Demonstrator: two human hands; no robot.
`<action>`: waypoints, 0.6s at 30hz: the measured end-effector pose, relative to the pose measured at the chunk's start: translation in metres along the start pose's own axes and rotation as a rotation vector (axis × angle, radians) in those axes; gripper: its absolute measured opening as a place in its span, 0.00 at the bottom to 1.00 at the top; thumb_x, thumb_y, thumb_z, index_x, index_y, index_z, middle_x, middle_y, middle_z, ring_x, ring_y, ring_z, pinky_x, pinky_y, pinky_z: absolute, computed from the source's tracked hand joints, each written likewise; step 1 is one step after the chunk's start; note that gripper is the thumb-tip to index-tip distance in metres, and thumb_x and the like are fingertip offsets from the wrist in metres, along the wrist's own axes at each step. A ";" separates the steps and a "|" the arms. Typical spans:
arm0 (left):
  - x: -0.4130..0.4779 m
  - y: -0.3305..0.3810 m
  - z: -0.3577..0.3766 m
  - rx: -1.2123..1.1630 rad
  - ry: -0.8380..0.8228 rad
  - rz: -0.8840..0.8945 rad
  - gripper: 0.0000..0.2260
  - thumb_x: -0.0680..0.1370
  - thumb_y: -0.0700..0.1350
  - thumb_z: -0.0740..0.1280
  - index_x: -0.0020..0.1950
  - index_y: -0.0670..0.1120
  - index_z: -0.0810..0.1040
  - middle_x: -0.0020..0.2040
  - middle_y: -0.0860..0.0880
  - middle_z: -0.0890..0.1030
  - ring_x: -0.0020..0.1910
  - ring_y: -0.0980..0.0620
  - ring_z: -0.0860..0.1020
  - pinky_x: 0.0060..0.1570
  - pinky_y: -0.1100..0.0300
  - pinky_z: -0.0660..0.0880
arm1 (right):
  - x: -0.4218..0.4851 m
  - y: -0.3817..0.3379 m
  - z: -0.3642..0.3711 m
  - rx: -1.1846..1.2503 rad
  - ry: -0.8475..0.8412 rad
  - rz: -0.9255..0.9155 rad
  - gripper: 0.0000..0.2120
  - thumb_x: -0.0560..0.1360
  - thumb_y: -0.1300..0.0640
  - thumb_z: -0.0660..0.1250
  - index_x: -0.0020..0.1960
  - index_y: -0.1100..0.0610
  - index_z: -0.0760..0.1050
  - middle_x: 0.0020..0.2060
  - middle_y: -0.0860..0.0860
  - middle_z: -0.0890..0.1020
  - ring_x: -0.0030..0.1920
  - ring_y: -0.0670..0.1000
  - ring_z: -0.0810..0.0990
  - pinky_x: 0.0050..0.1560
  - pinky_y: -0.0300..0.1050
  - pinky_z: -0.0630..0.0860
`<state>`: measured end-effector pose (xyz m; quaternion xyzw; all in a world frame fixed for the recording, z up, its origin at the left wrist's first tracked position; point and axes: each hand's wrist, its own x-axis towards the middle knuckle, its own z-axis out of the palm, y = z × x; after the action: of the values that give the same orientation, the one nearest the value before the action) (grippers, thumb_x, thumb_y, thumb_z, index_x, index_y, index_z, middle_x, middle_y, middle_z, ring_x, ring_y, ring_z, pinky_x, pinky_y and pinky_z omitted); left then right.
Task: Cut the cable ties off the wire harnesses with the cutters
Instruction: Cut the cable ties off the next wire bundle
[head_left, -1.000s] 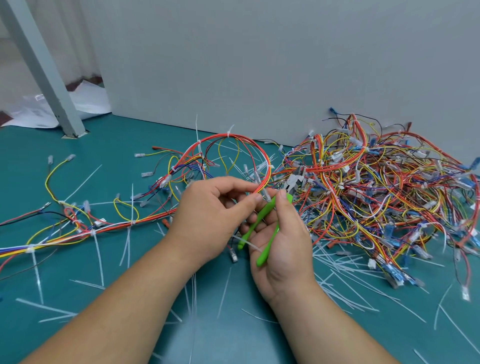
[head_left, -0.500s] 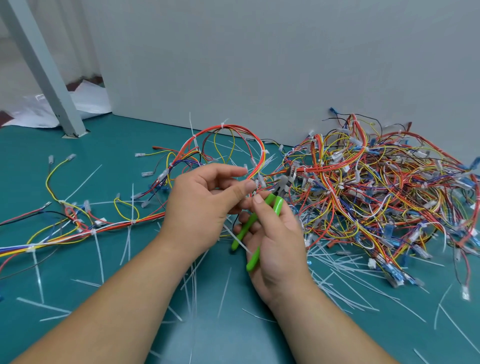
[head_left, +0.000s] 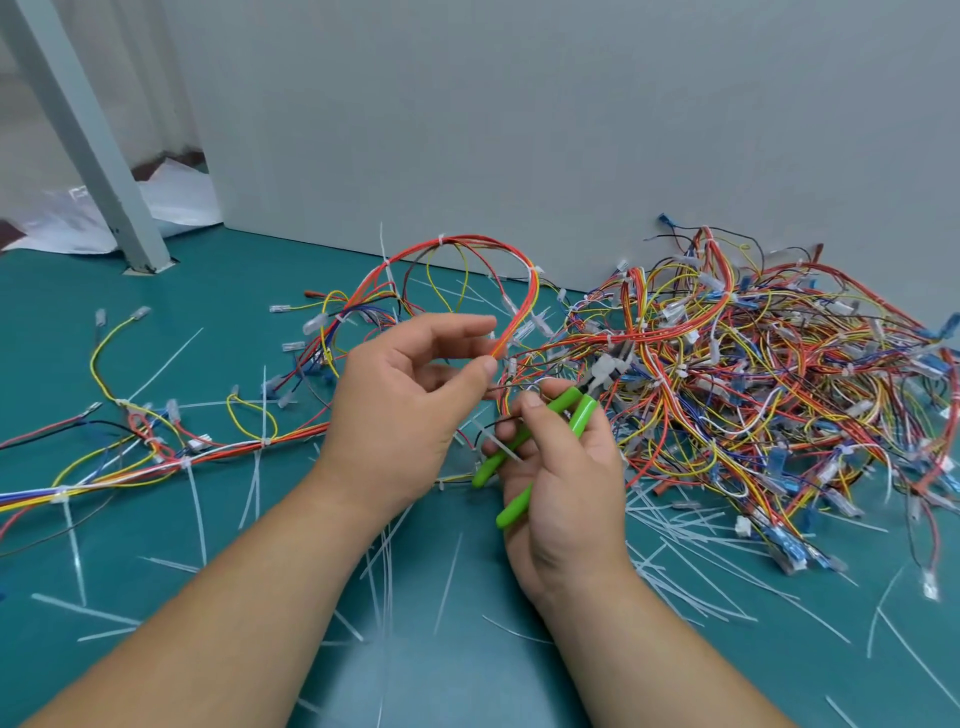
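My left hand (head_left: 400, 405) pinches the red-and-orange wire harness (head_left: 467, 249) between thumb and fingers; the harness arches up behind the hand and trails off left across the table, with white cable ties (head_left: 265, 442) still around it. My right hand (head_left: 561, 467) grips the green-handled cutters (head_left: 576, 410), jaws pointing up and right toward the wires just right of my left thumb. A cut white tie piece (head_left: 498, 444) lies across my right fingers.
A big tangled heap of harnesses (head_left: 753, 384) fills the right side against the grey wall (head_left: 519, 130). Cut white ties (head_left: 691, 566) litter the teal table (head_left: 156, 571). A grey post (head_left: 88, 140) stands at the back left.
Both hands lifted a little toward the wall and the harness loop rose with them. My left thumb and fingers have spread somewhat; the cutters' jaws shifted right of the pinched wires.
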<state>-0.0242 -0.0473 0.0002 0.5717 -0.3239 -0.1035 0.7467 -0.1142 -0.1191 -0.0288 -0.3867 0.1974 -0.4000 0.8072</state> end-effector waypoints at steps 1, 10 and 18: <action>0.000 -0.001 -0.001 0.043 0.020 0.013 0.14 0.76 0.34 0.73 0.52 0.54 0.84 0.45 0.49 0.86 0.35 0.51 0.83 0.37 0.64 0.78 | 0.000 0.000 0.000 0.026 0.001 -0.007 0.08 0.76 0.64 0.70 0.49 0.53 0.76 0.40 0.55 0.78 0.35 0.52 0.77 0.36 0.46 0.76; 0.002 -0.005 -0.002 0.178 0.097 0.064 0.09 0.75 0.41 0.75 0.49 0.56 0.84 0.43 0.54 0.86 0.41 0.56 0.82 0.45 0.64 0.78 | -0.004 0.002 -0.003 -0.106 -0.034 -0.128 0.09 0.72 0.59 0.71 0.51 0.52 0.76 0.40 0.47 0.81 0.42 0.50 0.83 0.46 0.42 0.79; -0.002 0.003 0.000 0.054 -0.008 0.015 0.08 0.76 0.34 0.73 0.46 0.48 0.83 0.39 0.52 0.87 0.36 0.58 0.84 0.29 0.64 0.77 | -0.008 0.009 0.000 -0.203 -0.221 -0.085 0.12 0.69 0.53 0.74 0.53 0.46 0.82 0.47 0.50 0.85 0.49 0.53 0.84 0.58 0.60 0.78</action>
<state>-0.0265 -0.0453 0.0017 0.5890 -0.3337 -0.0914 0.7304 -0.1145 -0.1090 -0.0362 -0.5160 0.1301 -0.3670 0.7630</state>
